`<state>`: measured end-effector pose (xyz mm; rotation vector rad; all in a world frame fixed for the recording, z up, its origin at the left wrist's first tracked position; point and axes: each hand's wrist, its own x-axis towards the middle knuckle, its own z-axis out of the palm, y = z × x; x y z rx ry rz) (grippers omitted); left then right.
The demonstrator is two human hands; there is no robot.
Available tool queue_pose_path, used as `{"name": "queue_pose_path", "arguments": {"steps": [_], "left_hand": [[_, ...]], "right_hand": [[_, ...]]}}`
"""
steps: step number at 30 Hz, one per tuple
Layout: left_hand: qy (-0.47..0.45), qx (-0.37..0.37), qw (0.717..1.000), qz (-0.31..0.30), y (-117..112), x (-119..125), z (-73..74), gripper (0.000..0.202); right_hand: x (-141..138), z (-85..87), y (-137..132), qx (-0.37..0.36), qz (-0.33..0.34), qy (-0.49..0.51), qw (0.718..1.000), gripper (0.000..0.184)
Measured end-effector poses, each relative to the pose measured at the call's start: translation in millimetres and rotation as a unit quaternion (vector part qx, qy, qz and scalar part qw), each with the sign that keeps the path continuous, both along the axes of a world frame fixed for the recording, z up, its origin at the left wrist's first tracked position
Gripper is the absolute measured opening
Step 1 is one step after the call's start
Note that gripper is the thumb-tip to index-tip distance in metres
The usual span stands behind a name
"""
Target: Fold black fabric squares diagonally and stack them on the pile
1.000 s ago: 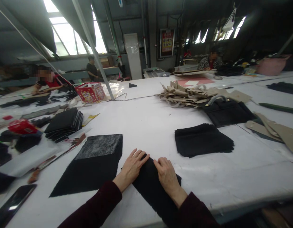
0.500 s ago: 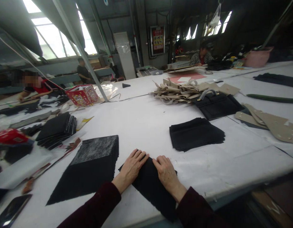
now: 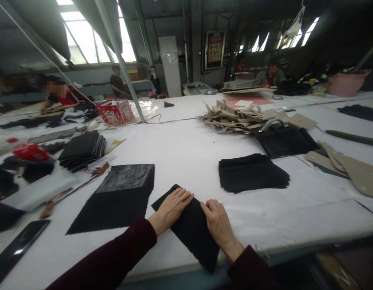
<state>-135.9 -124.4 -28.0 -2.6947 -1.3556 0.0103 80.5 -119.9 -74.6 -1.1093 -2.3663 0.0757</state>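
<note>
A black fabric piece (image 3: 192, 229) lies on the white table (image 3: 186, 149) close to the front edge. My left hand (image 3: 173, 207) rests flat on its left part with the fingers stretched out. My right hand (image 3: 219, 223) lies flat on its right part, fingers together and extended. Both hands press on the cloth and grip nothing. To the left sits a thick stack of black fabric sheets (image 3: 118, 197). A second black fabric stack (image 3: 252, 173) lies further away to the right.
A phone (image 3: 17, 251) lies at the near left. Black folded pieces (image 3: 82, 148), a red box (image 3: 115, 112), beige cut parts (image 3: 234, 117) and a black bag (image 3: 284, 141) lie further back. People work at tables behind. The table's front edge runs just below my wrists.
The black piece under my hands now lies flatter, its far corner showing beyond my left fingers. My hands stay on it; the camera view has shifted slightly.
</note>
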Motion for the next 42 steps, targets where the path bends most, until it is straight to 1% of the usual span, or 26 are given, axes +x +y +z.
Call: {"name": "queue_pose_path", "arguments": {"steps": [7,10,13,17,21,26,30,33,37,42], "left_hand": [[0.006,0.007,1.000,0.007,-3.8,8.6,-0.5,0.057],[-0.003,0.010,1.000,-0.006,-4.1,10.1,1.6,0.052],[-0.017,-0.007,1.000,-0.020,-3.0,11.2,1.1,0.049],[-0.010,-0.032,0.999,-0.010,-2.9,15.8,-0.3,0.053],[0.018,-0.025,1.000,-0.002,-7.6,25.2,4.8,0.057],[0.029,-0.004,1.000,-0.001,-13.0,33.4,10.1,0.052],[0.003,-0.005,1.000,-0.027,-12.9,35.4,7.6,0.049],[-0.007,-0.020,0.999,-0.029,-12.1,36.4,3.8,0.050],[0.011,-0.030,0.999,-0.024,-12.7,40.7,1.0,0.055],[0.035,-0.020,0.999,-0.015,-16.9,51.1,2.0,0.062]], "right_hand": [[14.3,-3.8,-3.5,0.011,0.012,0.005,1.000,0.028],[20.2,-4.6,-4.7,0.019,0.017,0.008,1.000,0.029],[27.6,-6.2,-5.2,0.031,0.024,0.011,0.999,0.030],[35.7,-6.6,-5.7,0.035,0.033,0.007,0.999,0.031],[38.6,-3.9,-7.1,0.037,0.032,0.003,0.999,0.029],[41.8,-2.1,-10.2,0.020,0.036,-0.002,0.999,0.029],[44.6,-1.0,-12.8,0.025,0.034,-0.014,0.999,0.030],[45.8,0.2,-14.0,0.036,0.030,-0.024,0.999,0.029],[47.9,-0.8,-15.0,0.047,0.022,-0.042,0.998,0.029],[53.8,-3.2,-17.8,0.039,0.023,-0.046,0.998,0.031]]}}
